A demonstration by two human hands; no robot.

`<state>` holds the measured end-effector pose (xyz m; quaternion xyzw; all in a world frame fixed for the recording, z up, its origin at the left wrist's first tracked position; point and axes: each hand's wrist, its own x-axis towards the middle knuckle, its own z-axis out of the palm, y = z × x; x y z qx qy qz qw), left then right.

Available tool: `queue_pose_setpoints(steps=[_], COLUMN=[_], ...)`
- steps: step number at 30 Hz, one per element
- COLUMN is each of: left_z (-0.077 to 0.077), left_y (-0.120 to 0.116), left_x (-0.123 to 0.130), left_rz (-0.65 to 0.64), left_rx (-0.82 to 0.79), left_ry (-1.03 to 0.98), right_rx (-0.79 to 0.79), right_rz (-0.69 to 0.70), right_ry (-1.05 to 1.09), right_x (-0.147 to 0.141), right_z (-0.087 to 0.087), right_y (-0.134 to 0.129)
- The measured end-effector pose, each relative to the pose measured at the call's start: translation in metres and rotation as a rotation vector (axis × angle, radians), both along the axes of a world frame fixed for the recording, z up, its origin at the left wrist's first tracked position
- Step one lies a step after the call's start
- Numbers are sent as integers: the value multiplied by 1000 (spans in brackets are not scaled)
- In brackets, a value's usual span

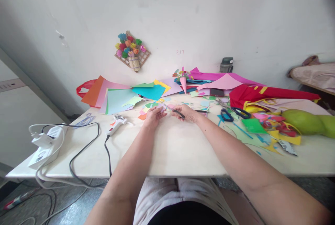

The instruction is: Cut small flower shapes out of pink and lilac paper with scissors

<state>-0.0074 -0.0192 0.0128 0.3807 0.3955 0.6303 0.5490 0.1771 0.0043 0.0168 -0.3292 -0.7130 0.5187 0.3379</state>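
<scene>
Over the middle of the table, my right hand (186,113) is closed around a pair of small scissors (179,114) with dark handles and thin silver blades. The blades point up and left, toward my other hand. My left hand (154,116) pinches a small pale purple paper piece (162,109), partly covered by the fingers. Just behind both hands lie scattered paper scraps (149,105) in several colours. A pink paper cone with small paper flowers (183,84) is farther back.
A white glue gun (117,126) lies at left, its black cord crossing the table toward a power strip (48,148). Coloured sheets (120,100) are stacked behind. At right are larger blue-handled scissors (235,114), a phone (217,92), paper offcuts (274,130) and a green object (300,122).
</scene>
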Motion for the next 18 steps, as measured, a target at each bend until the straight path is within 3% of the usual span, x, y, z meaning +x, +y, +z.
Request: queue_pose_setpoints(steps=[8,18], left_z=[-2,-3], left_y=[0,0], left_x=[-2,-2], left_rz=[-78,-109], left_rx=[-3,-9], left_ry=[23,52], right_rx=[-70,-78], right_rz=[-92,-103], right_ry=[26,-12], right_x=[-1,5], right_z=[9,13], right_y=[-7,-8])
